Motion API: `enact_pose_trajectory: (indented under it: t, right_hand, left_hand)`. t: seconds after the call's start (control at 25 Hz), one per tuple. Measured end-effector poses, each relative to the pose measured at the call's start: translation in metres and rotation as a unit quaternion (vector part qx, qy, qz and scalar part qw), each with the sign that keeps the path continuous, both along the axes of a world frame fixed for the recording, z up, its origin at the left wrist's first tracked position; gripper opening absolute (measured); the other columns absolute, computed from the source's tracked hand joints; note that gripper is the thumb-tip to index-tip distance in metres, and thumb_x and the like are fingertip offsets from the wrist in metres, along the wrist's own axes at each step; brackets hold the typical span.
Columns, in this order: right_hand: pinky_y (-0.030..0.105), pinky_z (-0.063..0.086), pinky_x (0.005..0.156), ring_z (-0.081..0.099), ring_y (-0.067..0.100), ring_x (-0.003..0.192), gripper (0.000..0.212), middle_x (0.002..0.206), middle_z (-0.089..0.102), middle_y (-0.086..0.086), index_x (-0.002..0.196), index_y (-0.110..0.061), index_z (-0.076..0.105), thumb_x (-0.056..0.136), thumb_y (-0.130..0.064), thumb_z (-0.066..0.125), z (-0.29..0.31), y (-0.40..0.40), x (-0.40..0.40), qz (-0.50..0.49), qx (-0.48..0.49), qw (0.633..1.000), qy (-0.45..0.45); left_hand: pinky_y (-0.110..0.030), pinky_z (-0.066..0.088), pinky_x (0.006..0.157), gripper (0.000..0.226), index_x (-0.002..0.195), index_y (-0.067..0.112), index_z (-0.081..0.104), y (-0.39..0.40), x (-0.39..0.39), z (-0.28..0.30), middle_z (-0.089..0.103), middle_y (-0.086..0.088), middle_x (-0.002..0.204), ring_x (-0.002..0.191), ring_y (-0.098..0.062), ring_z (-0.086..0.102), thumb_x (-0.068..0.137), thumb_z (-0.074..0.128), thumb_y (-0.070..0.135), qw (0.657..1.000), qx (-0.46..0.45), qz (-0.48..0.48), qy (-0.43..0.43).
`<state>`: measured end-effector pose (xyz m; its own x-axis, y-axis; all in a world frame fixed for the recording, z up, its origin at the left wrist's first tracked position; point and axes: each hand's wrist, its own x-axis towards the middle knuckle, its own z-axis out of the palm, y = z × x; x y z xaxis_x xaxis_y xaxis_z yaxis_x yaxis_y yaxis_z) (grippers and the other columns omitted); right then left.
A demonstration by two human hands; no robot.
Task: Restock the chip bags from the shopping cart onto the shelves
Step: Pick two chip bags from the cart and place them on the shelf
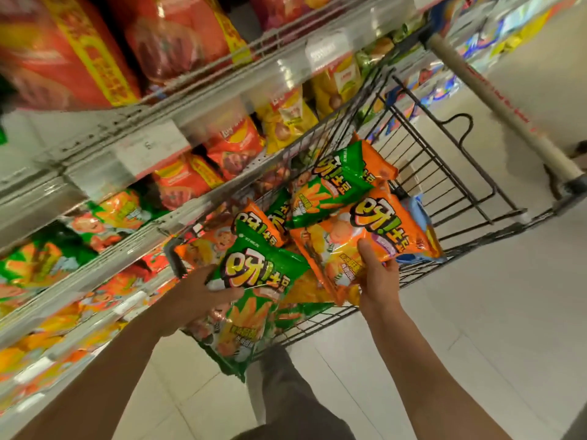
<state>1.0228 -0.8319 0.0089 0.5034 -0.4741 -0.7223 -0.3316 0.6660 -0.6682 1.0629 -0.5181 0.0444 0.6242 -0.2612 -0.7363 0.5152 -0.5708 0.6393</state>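
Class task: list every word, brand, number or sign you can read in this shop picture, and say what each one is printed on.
"Lay's" on the red chip bag on the middle shelf.
"6" on the white shelf price label; the rest is blurred.
Large logos on the green chip bag in the left hand and the orange chip bag in the right hand: non-Latin, not transcribed.
Red print on the beige cart handle: blurred.

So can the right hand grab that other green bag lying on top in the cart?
Probably not yet. The right hand already grips an orange chip bag, so it is full. The green bag lies uncovered on top of the pile in the shopping cart, so nothing blocks it otherwise.
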Motion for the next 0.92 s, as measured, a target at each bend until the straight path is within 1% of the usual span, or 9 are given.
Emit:
enact_pose_trajectory:
  t: [0.12,0.24,0.32,0.44,0.56,0.64,0.76,0.84,0.92]
  right_hand:
    - [0.054,0.058,0.089,0.071,0.029,0.107,0.059,0.124,0.071,0.008,0.139,-0.021,0.05,0.087,-0.021,0.077,0.022,0.016,-0.018,0.046,-0.05,0.996,-0.058]
    - [0.051,0.059,0.087,0.071,0.026,0.108,0.063,0.124,0.071,0.004,0.143,-0.022,0.048,0.087,-0.021,0.076,0.046,0.043,-0.048,0.103,-0.106,0.982,-0.121]
    - [0.053,0.057,0.092,0.07,0.026,0.111,0.064,0.127,0.069,0.004,0.144,-0.021,0.046,0.088,-0.022,0.076,0.058,0.062,-0.074,0.133,-0.128,0.97,-0.159]
    - [0.054,0.049,0.104,0.063,0.025,0.121,0.075,0.139,0.061,0.004,0.148,-0.024,0.041,0.084,-0.029,0.08,0.081,0.093,-0.121,0.163,-0.143,0.958,-0.19]
    - [0.056,0.05,0.102,0.067,0.028,0.115,0.057,0.127,0.069,0.005,0.134,-0.024,0.057,0.082,-0.027,0.08,0.102,0.128,-0.162,0.221,-0.176,0.932,-0.225]
    - [0.055,0.052,0.1,0.067,0.029,0.114,0.051,0.123,0.071,0.006,0.128,-0.025,0.061,0.081,-0.028,0.08,0.117,0.153,-0.181,0.258,-0.178,0.919,-0.238]
    - [0.053,0.054,0.096,0.069,0.03,0.11,0.052,0.121,0.071,0.007,0.127,-0.027,0.061,0.08,-0.032,0.081,0.142,0.192,-0.2,0.319,-0.184,0.895,-0.254]
    - [0.05,0.057,0.089,0.071,0.028,0.103,0.054,0.12,0.071,0.007,0.129,-0.027,0.059,0.08,-0.031,0.08,0.153,0.211,-0.207,0.351,-0.165,0.882,-0.269]
    - [0.039,0.061,0.073,0.074,0.025,0.095,0.056,0.119,0.071,0.007,0.134,-0.026,0.056,0.083,-0.028,0.078,0.162,0.224,-0.214,0.375,-0.166,0.869,-0.277]
  left_hand:
    - [-0.017,0.055,0.07,0.048,0.115,0.048,0.063,0.026,-0.035,0.013,0.075,0.023,0.104,0.094,-0.002,0.072,0.071,0.081,0.055,0.997,-0.012,0.065,-0.05]
    - [-0.037,0.057,0.087,0.05,0.122,0.035,0.06,0.057,-0.09,0.027,0.075,0.013,0.11,0.099,-0.011,0.073,0.079,0.083,0.046,0.987,-0.014,0.123,-0.105]
    - [-0.035,0.058,0.09,0.049,0.123,0.032,0.061,0.075,-0.135,0.041,0.076,0.016,0.108,0.097,-0.005,0.073,0.08,0.083,0.037,0.977,-0.042,0.161,-0.135]
    - [-0.031,0.059,0.088,0.051,0.126,0.029,0.061,0.108,-0.219,0.062,0.077,0.013,0.109,0.1,-0.008,0.073,0.081,0.084,0.029,0.953,-0.065,0.233,-0.182]
    - [-0.036,0.062,0.08,0.049,0.12,0.033,0.065,0.151,-0.305,0.085,0.078,0.002,0.11,0.092,-0.017,0.077,0.077,0.087,0.036,0.919,-0.049,0.328,-0.211]
    - [-0.047,0.064,0.078,0.05,0.114,0.039,0.066,0.178,-0.347,0.106,0.079,-0.003,0.105,0.089,-0.024,0.078,0.071,0.09,0.045,0.895,-0.071,0.387,-0.211]
    - [-0.051,0.063,0.057,0.065,0.119,0.04,0.061,0.209,-0.384,0.138,0.078,-0.002,0.106,0.089,-0.028,0.077,0.062,0.089,0.057,0.856,-0.072,0.458,-0.229]
    - [-0.051,0.06,0.053,0.056,0.118,0.041,0.06,0.219,-0.39,0.153,0.076,-0.002,0.108,0.092,-0.031,0.075,0.07,0.088,0.051,0.83,-0.098,0.494,-0.239]
    - [-0.051,0.06,0.057,0.033,0.108,0.044,0.063,0.219,-0.39,0.164,0.079,0.004,0.102,0.088,-0.023,0.077,0.08,0.083,0.044,0.815,-0.136,0.5,-0.258]
